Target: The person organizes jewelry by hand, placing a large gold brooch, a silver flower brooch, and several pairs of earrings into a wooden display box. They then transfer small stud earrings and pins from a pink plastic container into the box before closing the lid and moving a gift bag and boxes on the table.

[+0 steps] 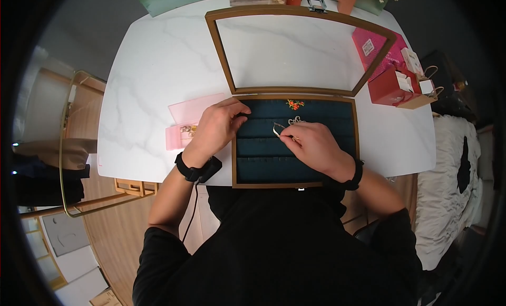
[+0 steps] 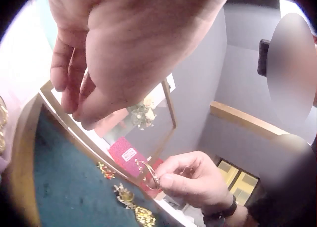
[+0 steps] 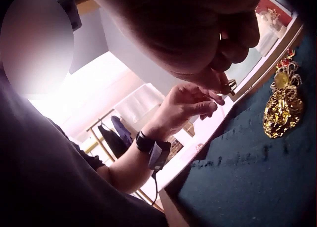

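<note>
**White, grey-veined table (image 1: 153, 58) above a wooden floor (image 1: 116, 237)**

On it lies a brown-framed box (image 1: 263, 171) with ridged dark-teal lining, its clear-paned lid (image 1: 263, 11) raised. The left hand (image 1: 211, 129) hangs loosely bent by its left edge, gripping nothing visible. The right hand (image 1: 319, 148), partly blocking the rows, pinches a thin, curved metal hoop (image 1: 276, 131) over their middle.

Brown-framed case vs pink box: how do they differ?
Size: the brown-framed case is much larger than the pink box.
Colour: the case has a brown frame and dark teal lining; the box is pink.
Lid: the case's is a clear pane in a brown frame; the box's is plain pink.
Shared: both are open, with ornaments inside.
</note>
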`<state>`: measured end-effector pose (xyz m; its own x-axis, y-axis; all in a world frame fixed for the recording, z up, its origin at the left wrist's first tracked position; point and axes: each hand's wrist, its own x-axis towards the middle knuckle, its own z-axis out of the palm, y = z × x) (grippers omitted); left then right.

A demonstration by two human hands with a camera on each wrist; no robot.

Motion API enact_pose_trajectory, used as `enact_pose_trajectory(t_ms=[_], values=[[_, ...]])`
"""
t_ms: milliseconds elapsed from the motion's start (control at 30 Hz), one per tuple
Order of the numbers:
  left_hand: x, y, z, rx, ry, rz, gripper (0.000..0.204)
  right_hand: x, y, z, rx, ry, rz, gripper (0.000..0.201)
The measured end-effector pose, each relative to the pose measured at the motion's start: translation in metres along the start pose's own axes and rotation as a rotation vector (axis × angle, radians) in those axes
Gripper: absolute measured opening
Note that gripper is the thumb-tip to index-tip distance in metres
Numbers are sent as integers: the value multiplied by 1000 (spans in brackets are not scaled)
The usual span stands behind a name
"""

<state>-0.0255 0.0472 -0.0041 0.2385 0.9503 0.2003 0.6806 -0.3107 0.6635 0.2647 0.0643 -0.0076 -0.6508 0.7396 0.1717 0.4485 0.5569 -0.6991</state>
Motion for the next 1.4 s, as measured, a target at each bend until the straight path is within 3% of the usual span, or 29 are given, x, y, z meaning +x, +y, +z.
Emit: enact_pose_trajectory(t_ms=[67,167,467,900,1133,1400], values=[[-3,-8,2,65,-20,-11,21,5,6,6,-114,-3,-121,10],[-6,-15,5,93,-32,13,23,19,10,11,-250,-125,-125,13],[-8,-10,13,118,-70,19,25,58,11,29,-338,-264,-73,18],[8,-10,16,148,-137,109,34,40,12,-1,-227,-125,31,19],[19,-12,22,171,-293,115,36,43,15,3,-244,-187,32,23],[22,-16,25,158,-301,131,32,52,21,14,-278,-265,-10,31]])
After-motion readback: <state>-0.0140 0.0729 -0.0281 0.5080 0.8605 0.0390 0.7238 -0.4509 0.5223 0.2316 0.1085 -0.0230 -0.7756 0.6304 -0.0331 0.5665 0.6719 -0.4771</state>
